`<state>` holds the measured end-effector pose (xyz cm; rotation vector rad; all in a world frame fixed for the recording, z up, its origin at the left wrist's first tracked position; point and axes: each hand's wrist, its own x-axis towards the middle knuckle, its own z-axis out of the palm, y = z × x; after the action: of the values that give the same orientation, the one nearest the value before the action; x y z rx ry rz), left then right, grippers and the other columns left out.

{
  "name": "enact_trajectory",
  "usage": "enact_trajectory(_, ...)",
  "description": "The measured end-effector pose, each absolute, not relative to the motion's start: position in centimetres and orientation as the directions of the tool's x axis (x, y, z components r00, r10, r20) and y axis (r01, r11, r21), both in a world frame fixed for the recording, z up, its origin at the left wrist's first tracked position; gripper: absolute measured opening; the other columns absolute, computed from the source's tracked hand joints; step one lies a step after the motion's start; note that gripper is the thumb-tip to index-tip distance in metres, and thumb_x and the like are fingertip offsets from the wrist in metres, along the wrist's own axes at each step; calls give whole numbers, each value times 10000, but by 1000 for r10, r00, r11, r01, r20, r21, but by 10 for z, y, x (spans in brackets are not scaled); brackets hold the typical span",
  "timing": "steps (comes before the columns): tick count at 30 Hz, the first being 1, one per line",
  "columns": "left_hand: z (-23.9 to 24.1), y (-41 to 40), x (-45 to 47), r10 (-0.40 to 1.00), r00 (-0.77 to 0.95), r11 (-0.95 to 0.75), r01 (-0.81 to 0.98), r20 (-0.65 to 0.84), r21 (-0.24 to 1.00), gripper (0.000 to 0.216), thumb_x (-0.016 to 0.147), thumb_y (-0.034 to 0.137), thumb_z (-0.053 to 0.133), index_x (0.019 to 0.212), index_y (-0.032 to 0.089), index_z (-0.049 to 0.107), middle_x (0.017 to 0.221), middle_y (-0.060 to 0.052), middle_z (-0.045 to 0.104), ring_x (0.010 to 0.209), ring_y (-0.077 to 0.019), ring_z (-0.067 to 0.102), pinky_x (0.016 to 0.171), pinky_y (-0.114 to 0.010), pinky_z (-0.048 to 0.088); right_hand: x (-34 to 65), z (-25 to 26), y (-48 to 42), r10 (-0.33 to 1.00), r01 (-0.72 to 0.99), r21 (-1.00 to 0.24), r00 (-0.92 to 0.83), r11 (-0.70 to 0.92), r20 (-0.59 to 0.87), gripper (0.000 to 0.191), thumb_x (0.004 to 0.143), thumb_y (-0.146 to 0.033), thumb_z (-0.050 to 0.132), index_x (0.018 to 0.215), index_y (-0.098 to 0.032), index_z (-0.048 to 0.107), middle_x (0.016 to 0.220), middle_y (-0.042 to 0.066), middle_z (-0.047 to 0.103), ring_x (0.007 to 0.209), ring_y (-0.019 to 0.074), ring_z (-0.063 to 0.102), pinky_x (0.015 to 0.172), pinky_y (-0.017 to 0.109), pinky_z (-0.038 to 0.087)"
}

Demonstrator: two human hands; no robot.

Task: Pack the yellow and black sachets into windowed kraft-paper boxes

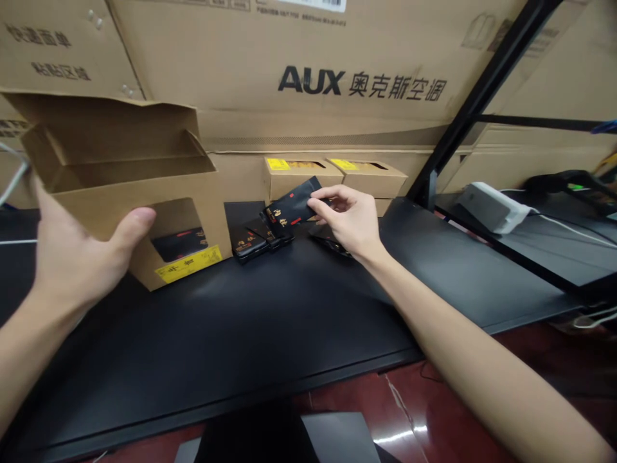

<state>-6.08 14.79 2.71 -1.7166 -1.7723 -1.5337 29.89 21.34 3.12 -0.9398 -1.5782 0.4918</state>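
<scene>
My left hand [81, 244] grips a kraft cardboard box [144, 193] by its front wall, thumb beside the window, lifting the box with its lid flap open. A black packet [179, 244] shows through the window. My right hand [347, 218] pinches a black sachet [292, 206] with gold characters and red marks. Below it, a small pile of similar black packets [255, 239] lies on the black table [216, 308]. Another black packet [328, 239] lies partly hidden under my right palm.
Two kraft boxes with yellow labels [301, 177] [369, 177] stand at the table's back edge, before large AUX cartons [308, 71]. A black metal frame [463, 116] rises at right, beside a white power adapter [491, 207] with cables. A red floor lies below.
</scene>
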Motion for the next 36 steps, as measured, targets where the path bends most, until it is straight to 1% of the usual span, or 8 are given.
enact_trajectory(3,37,137,-50,607,-287,-239,824,741,514,1071,681,570,752,1582,103,411,1552,-178,620,1423,-375,602,1252,-600,416,301,29,218,763,293,-728,-7,619,646,286,805,-430,818,953,-195,752,887,33,769,613,109,632,598,276,573)
enact_trajectory(8,35,140,-50,616,-301,-245,805,728,541,1010,662,550,783,1514,127,443,1503,-172,648,1433,-360,591,1208,-580,468,305,25,229,737,185,-728,25,660,675,564,756,-585,867,1174,-267,661,883,-18,725,591,113,651,575,270,606)
enact_trajectory(14,39,138,-44,648,-331,-223,779,686,586,814,676,563,783,1341,182,510,1368,-151,725,1403,-396,610,1154,-614,509,296,42,207,700,166,-706,104,688,707,466,803,-649,823,924,-233,652,816,-19,696,644,132,714,650,302,667)
enact_trajectory(19,48,131,-35,704,-334,-211,744,627,634,760,700,566,761,1301,196,477,1232,-142,772,1219,-404,718,1074,-637,557,255,97,163,391,297,-411,126,862,912,176,998,-394,683,930,-242,626,893,-11,698,739,122,721,688,286,649)
enact_trajectory(23,49,130,-35,716,-312,-248,723,625,644,745,701,580,763,1277,211,467,1169,-128,786,1104,-390,759,961,-585,617,210,152,147,185,413,-89,-200,906,962,66,1029,-234,618,970,-234,649,1039,10,739,920,143,736,806,299,642)
enact_trajectory(27,49,130,-35,722,-288,-295,694,629,657,701,720,631,745,1260,269,482,1172,-80,794,1088,-376,773,907,-542,633,161,186,146,370,597,24,-528,802,764,174,956,-251,731,842,-286,604,994,32,756,1061,237,736,988,373,622)
enact_trajectory(31,49,131,-35,726,-283,-309,680,627,665,713,698,668,728,1247,283,487,1159,-94,795,1068,-418,778,860,-574,628,122,185,157,544,659,-3,-619,752,567,177,916,-163,710,783,-217,606,846,55,715,989,277,751,954,455,617)
enact_trajectory(36,50,134,-35,724,-268,-333,671,636,663,715,666,630,730,1230,276,471,1173,-147,786,1084,-438,772,871,-563,629,114,167,193,581,611,-95,-677,786,452,176,763,-64,774,758,-182,644,740,40,663,932,280,748,905,460,619)
